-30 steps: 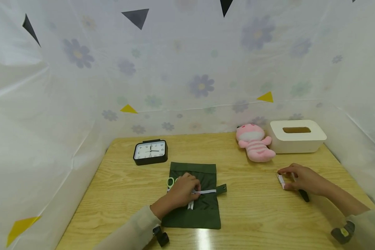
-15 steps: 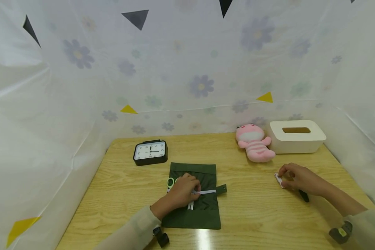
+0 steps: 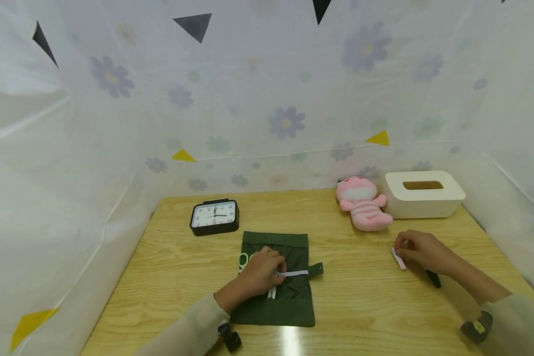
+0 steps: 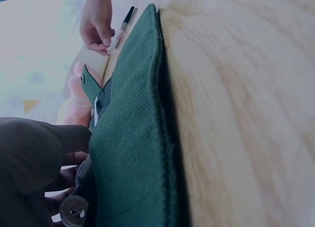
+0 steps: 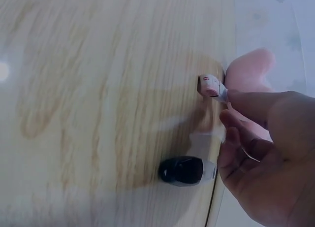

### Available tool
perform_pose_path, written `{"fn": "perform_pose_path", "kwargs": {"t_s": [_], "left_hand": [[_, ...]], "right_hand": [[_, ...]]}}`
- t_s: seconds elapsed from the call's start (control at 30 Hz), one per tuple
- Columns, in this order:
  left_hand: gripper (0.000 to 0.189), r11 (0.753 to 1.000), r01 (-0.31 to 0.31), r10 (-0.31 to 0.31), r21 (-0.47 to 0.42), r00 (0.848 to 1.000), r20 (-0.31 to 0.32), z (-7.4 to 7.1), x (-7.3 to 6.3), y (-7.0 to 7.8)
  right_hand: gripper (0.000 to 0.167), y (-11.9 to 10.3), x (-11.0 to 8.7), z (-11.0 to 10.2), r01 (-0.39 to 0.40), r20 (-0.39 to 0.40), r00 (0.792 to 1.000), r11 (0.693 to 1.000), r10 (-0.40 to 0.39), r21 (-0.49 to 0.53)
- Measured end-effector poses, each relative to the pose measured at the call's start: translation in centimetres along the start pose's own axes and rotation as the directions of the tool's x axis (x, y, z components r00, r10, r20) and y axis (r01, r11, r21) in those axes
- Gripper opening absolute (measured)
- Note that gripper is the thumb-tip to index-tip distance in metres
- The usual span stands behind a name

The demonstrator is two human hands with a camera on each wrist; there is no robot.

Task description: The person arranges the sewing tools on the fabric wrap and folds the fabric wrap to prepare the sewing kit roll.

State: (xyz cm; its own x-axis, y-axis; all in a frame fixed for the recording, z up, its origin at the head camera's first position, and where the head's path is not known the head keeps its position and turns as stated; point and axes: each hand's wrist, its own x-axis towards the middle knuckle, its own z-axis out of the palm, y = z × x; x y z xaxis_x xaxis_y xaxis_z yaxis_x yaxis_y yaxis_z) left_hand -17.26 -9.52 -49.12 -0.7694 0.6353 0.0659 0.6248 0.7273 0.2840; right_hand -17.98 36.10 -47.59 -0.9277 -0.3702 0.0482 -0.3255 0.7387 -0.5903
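A dark green fabric tool roll lies spread out, a white elastic band across its middle. My left hand rests on the roll and pinches the band between thumb and fingers. Beside that hand show the pale green handle loops of scissors, the rest covered; white strips stick out below it. At the right, my right hand pinches one end of a small white-and-pink stick with printing on it. Under this hand lies a black-ended object, partly hidden.
Behind the right hand are a pink plush toy and a white tissue box. A black-framed clock lies at the back left. The roll's snap strap points right. Patterned sheeting encloses the wooden table.
My right hand has shifted its grip to the far end of the white-and-pink stick, which has turned and moved slightly left. The left hand has stayed put.
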Motion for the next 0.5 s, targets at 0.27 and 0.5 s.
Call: {"fn": "perform_pose_path", "kwargs": {"t_s": [0.27,0.5], "left_hand": [[0.016,1.0,-0.005,0.005,0.001,1.0,-0.008,0.0,0.0,0.0],[0.015,1.0,-0.016,0.016,0.005,1.0,-0.01,-0.1,-0.1,0.1]], "right_hand": [[0.008,-0.7,0.4,0.0,0.018,0.049,0.998,0.986,-0.026,0.168],[0.013,-1.4,0.7,0.2,0.002,0.108,0.993,0.926,-0.046,0.376]]}}
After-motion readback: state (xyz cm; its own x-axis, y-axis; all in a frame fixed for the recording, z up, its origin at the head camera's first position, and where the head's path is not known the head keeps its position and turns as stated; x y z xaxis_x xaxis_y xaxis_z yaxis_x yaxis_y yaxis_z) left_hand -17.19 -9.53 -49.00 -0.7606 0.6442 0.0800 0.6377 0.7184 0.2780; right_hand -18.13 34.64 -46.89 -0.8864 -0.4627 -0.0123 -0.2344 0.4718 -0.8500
